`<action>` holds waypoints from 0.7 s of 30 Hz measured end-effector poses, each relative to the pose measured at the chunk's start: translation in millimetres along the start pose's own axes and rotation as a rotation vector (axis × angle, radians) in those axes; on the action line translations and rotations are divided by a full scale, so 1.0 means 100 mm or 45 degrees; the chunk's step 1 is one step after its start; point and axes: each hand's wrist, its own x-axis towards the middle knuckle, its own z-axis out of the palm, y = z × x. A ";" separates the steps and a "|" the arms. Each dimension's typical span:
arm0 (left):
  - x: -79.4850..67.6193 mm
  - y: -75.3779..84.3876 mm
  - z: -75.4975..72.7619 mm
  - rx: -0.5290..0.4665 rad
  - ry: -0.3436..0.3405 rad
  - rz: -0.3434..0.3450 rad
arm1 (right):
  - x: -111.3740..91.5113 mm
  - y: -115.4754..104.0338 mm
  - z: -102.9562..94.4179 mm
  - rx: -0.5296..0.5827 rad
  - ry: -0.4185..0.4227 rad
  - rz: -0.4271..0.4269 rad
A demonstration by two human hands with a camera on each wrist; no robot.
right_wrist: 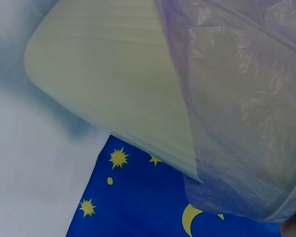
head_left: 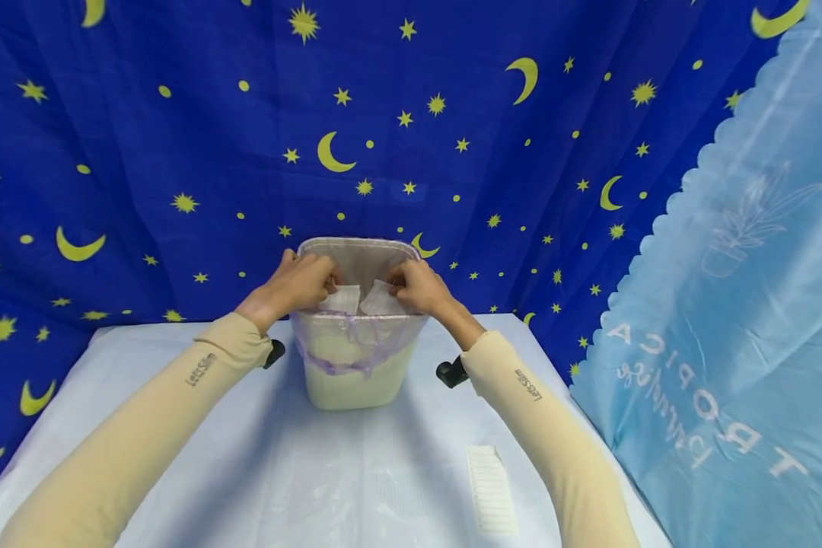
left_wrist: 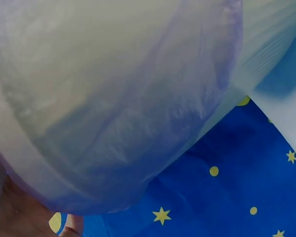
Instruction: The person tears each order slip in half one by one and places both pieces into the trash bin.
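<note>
A pale trash bin (head_left: 356,384), lined with a thin purple plastic bag (head_left: 383,346) folded over its rim, stands upright on the table. Both hands reach into its mouth from either side. My left hand (head_left: 301,283), at the left rim, pinches a white piece of paper (head_left: 345,298). Opposite it, my right hand (head_left: 421,289) pinches another white piece of paper (head_left: 380,299). The fingertips are partly hidden behind the papers. In the wrist views the bag (left_wrist: 138,123) and the bin wall (right_wrist: 108,74) fill most of the picture.
A white strip of paper with printed lines (head_left: 491,489) lies on the white-covered table (head_left: 301,487) at the front right. Behind the bin hangs a blue cloth (head_left: 246,167) with yellow moons and stars. A light blue curtain (head_left: 747,304) hangs along the right side.
</note>
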 end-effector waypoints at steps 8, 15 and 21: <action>0.01 -0.04 0.00 -0.049 0.000 -0.004 | -0.04 -0.01 -0.02 0.037 -0.027 -0.008; 0.00 -0.05 0.00 -0.100 0.000 -0.025 | -0.08 -0.03 -0.09 0.064 -0.004 -0.016; -0.04 -0.03 0.01 -0.075 0.017 -0.006 | -0.11 -0.02 -0.10 0.106 0.064 -0.097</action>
